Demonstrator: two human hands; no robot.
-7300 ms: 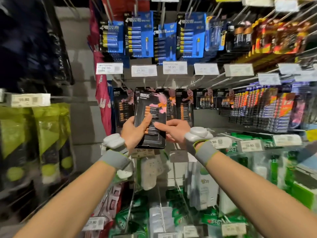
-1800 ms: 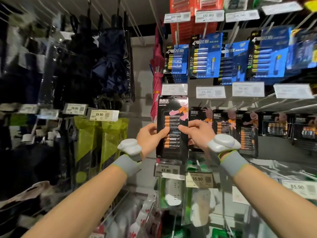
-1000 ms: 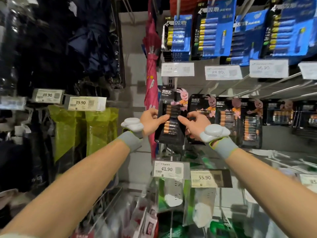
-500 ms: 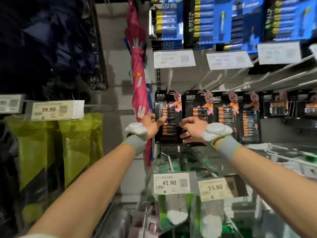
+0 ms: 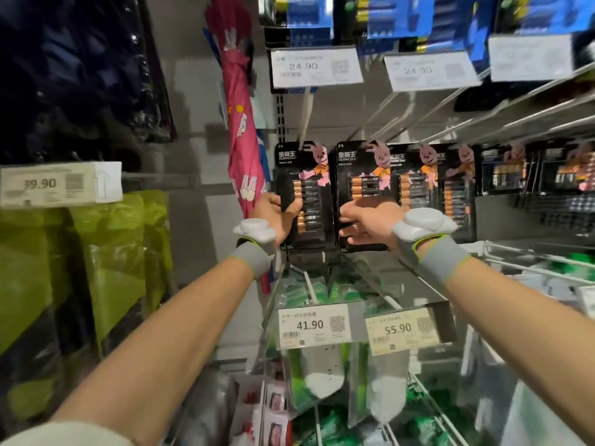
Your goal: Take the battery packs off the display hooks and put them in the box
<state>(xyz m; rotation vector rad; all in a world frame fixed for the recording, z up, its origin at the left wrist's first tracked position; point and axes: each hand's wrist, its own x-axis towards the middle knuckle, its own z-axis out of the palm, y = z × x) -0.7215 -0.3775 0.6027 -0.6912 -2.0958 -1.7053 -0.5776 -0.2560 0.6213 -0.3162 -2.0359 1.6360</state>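
At the left end of the display rack [image 5: 328, 123], a pink umbrella [image 5: 241, 123] hangs tight beside the black battery packs [image 5: 415, 188] | left hand [image 5: 277, 217] grips the end pack [image 5: 310, 178] by its side, right hand [image 5: 367, 220] clasps the neighbouring pack [image 5: 360, 178] low, apparently steadying both to slide off their hooks [image 5: 305, 114] | price tags [image 5: 314, 325] jut below | box out of view.

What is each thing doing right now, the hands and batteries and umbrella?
left battery pack: upright by its hook, gripped.
second battery pack: hanging upright, touched.
left hand: grips left battery pack.
right hand: touches second battery pack.
pink umbrella: folded shut, hanging.
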